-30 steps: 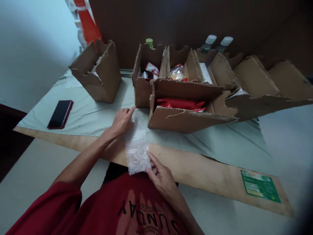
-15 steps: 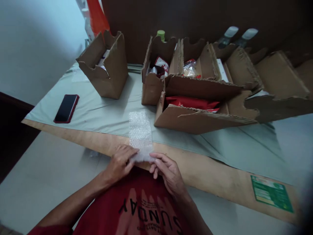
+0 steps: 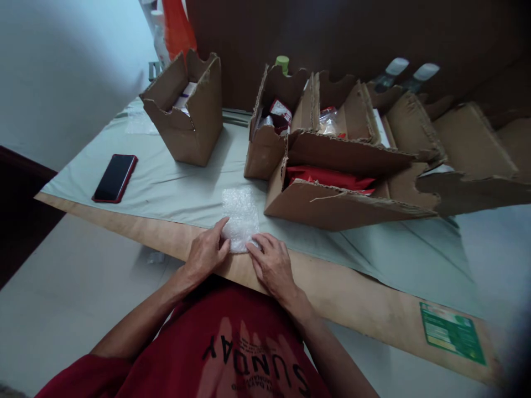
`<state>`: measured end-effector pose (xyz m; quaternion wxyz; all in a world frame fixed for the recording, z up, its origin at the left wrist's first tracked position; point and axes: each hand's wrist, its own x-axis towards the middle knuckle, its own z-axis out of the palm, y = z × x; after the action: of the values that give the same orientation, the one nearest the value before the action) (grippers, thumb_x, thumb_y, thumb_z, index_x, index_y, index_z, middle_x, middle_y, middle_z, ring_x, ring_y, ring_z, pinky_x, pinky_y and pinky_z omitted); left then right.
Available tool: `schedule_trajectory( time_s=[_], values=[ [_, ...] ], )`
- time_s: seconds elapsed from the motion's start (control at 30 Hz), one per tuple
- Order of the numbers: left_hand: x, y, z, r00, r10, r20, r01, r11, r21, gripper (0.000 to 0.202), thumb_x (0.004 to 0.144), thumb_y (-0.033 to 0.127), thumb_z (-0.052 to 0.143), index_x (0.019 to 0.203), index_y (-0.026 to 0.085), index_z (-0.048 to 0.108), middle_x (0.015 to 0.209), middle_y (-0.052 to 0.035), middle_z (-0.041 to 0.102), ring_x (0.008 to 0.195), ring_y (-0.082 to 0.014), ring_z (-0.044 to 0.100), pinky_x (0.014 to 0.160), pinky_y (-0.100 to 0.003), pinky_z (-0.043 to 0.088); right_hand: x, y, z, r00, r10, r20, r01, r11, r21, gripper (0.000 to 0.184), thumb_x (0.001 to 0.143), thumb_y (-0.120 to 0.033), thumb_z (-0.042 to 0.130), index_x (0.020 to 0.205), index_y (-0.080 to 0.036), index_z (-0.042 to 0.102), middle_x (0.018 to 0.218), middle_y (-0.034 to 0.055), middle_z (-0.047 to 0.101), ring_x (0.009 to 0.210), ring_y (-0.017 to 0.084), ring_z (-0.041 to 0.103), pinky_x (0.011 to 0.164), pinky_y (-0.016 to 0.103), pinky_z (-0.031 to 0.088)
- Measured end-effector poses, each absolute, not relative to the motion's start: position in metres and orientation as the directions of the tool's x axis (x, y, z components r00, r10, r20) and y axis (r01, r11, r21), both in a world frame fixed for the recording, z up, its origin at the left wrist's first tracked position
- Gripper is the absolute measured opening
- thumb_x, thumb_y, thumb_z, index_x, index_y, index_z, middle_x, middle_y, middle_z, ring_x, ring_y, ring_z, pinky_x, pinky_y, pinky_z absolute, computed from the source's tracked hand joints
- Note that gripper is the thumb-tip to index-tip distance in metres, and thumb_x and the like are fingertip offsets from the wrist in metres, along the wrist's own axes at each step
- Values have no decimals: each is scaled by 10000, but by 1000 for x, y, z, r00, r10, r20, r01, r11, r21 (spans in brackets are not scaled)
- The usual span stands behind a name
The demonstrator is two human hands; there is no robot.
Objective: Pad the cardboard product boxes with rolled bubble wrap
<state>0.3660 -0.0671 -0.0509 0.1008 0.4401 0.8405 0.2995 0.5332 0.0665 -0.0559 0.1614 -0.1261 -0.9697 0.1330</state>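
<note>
A short strip of clear bubble wrap (image 3: 239, 213) lies on the green cloth near the table's front edge, its near end folded over. My left hand (image 3: 206, 250) grips the left side of the fold with thumb and forefinger. On the right side, the bent fingers of my right hand (image 3: 271, 261) hold the same fold down. Whether anything lies inside the bubble wrap, I cannot tell.
Behind the bubble wrap stand several cardboard boxes, the nearest box (image 3: 348, 213) holding red packets (image 3: 327, 178). A separate cardboard box (image 3: 201, 127) and a phone (image 3: 115, 178) are at left. A green label (image 3: 452, 333) lies on the front edge at right.
Both hands have moved forward, away from my body, turning the near end of the bubble wrap over. The strip now looks shorter.
</note>
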Motion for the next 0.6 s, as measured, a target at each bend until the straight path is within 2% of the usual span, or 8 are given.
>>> schedule_trajectory(
  time_s=[0.13,0.2,0.23,0.3,0.37,0.47,0.53,0.6],
  values=[
    [371,-81,-39,-490,783,384,805,238,543,547,925,260,628,1451,216,487,1200,-130,677,1095,-276,654,964,-441,552,531,65,-45,-896,298,329,192,928,-318,202,978,-131,545,1058,-211,712,1219,110,720,1225,278,574,939,412,439],
    [376,-89,-32,-367,830,420,851,117,513,556,921,248,647,1452,222,484,1338,-157,627,1280,-322,571,1079,-509,490,532,65,-39,-901,300,315,164,905,-392,203,1005,-147,512,1038,-212,702,1099,84,755,1106,250,627,898,387,435],
    [378,-92,-31,-311,859,407,858,70,509,547,922,225,640,1447,222,489,1340,-155,635,1299,-327,560,1095,-523,476,533,65,-37,-905,307,294,157,884,-440,211,1019,-160,496,1028,-213,699,1032,70,765,1031,235,649,875,377,436],
    [380,-93,-32,-264,897,355,841,34,540,490,937,179,593,1420,216,519,1217,-129,704,1180,-299,631,1026,-494,520,534,67,-35,-910,338,241,170,832,-529,233,1039,-188,471,1019,-217,701,944,52,770,903,211,667,837,363,446],
    [379,-89,-38,-312,905,290,799,84,596,420,955,157,543,1371,207,565,1071,-98,744,989,-253,684,906,-432,563,536,68,-34,-887,395,237,207,801,-562,235,1043,-214,470,1066,-222,703,974,56,774,903,212,675,838,362,461],
    [372,-77,-49,-395,896,203,745,184,641,391,950,181,545,1337,205,603,995,-74,746,890,-227,682,853,-393,562,542,66,-33,-816,445,369,240,841,-484,210,1030,-237,515,1138,-216,694,1070,85,758,1025,239,661,883,377,465],
    [367,-70,-54,-416,890,186,758,227,611,406,935,194,570,1340,209,608,957,-63,734,874,-230,667,858,-398,551,544,65,-34,-817,390,424,218,891,-399,195,1012,-221,550,1141,-213,695,1108,98,745,1090,253,639,918,394,454],
    [364,-66,-54,-439,875,204,786,264,559,412,927,195,582,1338,208,608,968,-72,717,898,-246,652,865,-415,543,543,64,-37,-867,310,391,176,923,-341,211,989,-194,577,1165,-210,694,1155,103,737,1144,266,620,954,417,444]
  ],
)
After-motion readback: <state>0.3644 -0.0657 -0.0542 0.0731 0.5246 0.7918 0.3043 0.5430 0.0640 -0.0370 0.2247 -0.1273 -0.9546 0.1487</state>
